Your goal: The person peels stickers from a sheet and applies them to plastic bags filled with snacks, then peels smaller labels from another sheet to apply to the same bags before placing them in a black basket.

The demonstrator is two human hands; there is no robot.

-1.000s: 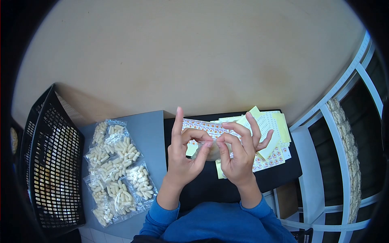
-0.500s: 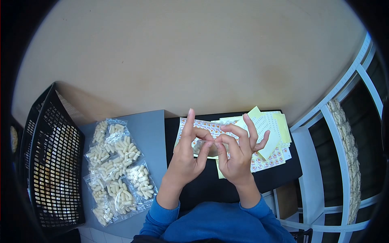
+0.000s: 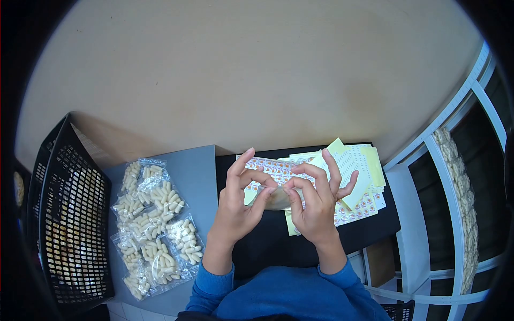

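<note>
My left hand and my right hand meet over a black mat, pinching a small clear bag between thumbs and fingers. Its contents are mostly hidden by my fingers. Just beyond the hands lie sticker sheets with small orange-and-white round labels, and yellow backing sheets. Blue sleeves cover both forearms.
Several clear bags of pale pellet-shaped pieces lie on a grey surface to the left. A black mesh basket stands at the far left. A beige wall fills the top. A white rack frame stands at the right.
My left index finger, which pointed straight up, has curled down toward the bag. Both hands stay together over the mat, shifted slightly.
</note>
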